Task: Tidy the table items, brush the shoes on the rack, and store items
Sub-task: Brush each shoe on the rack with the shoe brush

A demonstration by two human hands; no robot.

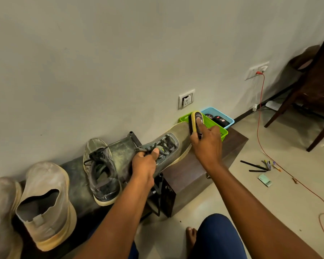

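Your left hand (144,163) grips the grey sneaker (165,148) by its laces, held above the shoe rack (79,176); your right hand (207,143) clasps the shoe brush (195,121) against the toe; risk: lace hold lets the shoe swing under brush pressure.

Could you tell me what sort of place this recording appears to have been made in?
Most likely a room in a home, by a wall: a low shoe rack holding worn shoes, wall sockets with a red cable plugged in, a tiled floor, and a dark wooden chair to one side.
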